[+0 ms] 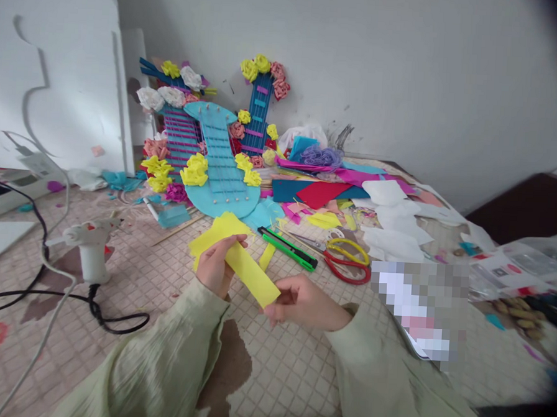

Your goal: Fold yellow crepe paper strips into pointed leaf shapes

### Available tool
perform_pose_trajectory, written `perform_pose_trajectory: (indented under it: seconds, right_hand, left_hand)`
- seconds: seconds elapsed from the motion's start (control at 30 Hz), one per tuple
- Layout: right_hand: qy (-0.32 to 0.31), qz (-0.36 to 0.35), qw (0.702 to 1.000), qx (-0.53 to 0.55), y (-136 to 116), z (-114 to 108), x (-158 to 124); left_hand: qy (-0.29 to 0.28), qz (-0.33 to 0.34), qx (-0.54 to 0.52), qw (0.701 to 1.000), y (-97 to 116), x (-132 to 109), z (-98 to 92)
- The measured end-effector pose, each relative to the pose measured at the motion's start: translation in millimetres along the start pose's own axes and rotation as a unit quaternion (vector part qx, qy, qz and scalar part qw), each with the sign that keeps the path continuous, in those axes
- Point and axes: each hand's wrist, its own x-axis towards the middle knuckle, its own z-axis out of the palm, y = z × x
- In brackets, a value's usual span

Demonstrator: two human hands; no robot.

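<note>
Presently holding the yellow strip (255, 276) over the table (294, 352), lengthwise from far left to near right, in curled fingers of the left hand (214, 265) and a closed near-end pinch of the right hand (308, 302).

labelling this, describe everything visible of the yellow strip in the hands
The yellow strip looks like plain paper, long, narrow and straight-edged. It slants down to the right, its lower end pinched by the right hand, its upper part held and partly hidden by the left hand. Contact with the yellow sheets beyond is unclear.
</note>
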Motion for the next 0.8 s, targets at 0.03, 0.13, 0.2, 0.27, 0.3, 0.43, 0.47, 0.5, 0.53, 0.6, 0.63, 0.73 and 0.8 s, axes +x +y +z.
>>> perform_pose_trajectory:
  seconds: [0.03, 0.13, 0.2, 0.27, 0.3, 0.43, 0.47, 0.5, 0.53, 0.6, 0.63, 0.73, 0.8]
  right_hand:
    - [0.013, 0.001, 1.0, -0.004, 1, 1, 1]
    - [0.071, -0.015, 0.997, -0.007, 2, 0, 3]
    - [0.106, -0.033, 0.994, -0.003, -1, -4, 1]
    - [0.128, -0.048, 0.991, 0.0, -5, -10, -2]
    - [0.134, -0.054, 0.989, 0.001, -7, -14, -4]
    - [0.144, -0.058, 0.988, -0.008, -10, -25, -11]
    - [0.136, -0.054, 0.989, -0.015, -11, -26, -13]
    - [0.123, -0.048, 0.991, -0.024, -12, -27, -14]
    - [0.107, -0.042, 0.993, -0.033, -12, -27, -15]
    - [0.076, -0.028, 0.995, -0.049, -13, -27, -15]
    - [0.065, -0.022, 0.996, -0.053, -13, -27, -16]
    - [0.052, -0.014, 0.998, -0.045, -13, -26, -15]
    - [0.057, -0.02, 0.997, -0.04, -13, -26, -15]
  left_hand:
    - [0.001, 0.0, -0.004, 1.0, 0, 0, 0.1]
    - [0.005, -0.006, -0.014, 1.0, -2, 2, -0.2]
    - [0.014, -0.003, -0.011, 1.0, -3, 3, -1.4]
    - [0.019, 0.043, 0.031, 0.998, -3, 2, -3.3]
    - [0.016, 0.094, 0.071, 0.993, -2, 0, -4.4]
    - [-0.068, 0.352, 0.299, 0.884, 7, -13, -6.0]
    - [-0.127, 0.373, 0.362, 0.845, 10, -17, -5.3]
    - [-0.189, 0.37, 0.41, 0.812, 12, -20, -4.5]
    - [-0.247, 0.36, 0.435, 0.787, 13, -23, -3.5]
    - [-0.326, 0.319, 0.455, 0.765, 11, -26, -2.2]
    - [-0.347, 0.294, 0.455, 0.765, 9, -26, -2.1]
    - [-0.37, 0.2, 0.436, 0.795, 1, -25, -3.4]
    - [-0.366, 0.137, 0.411, 0.824, -3, -24, -3.9]
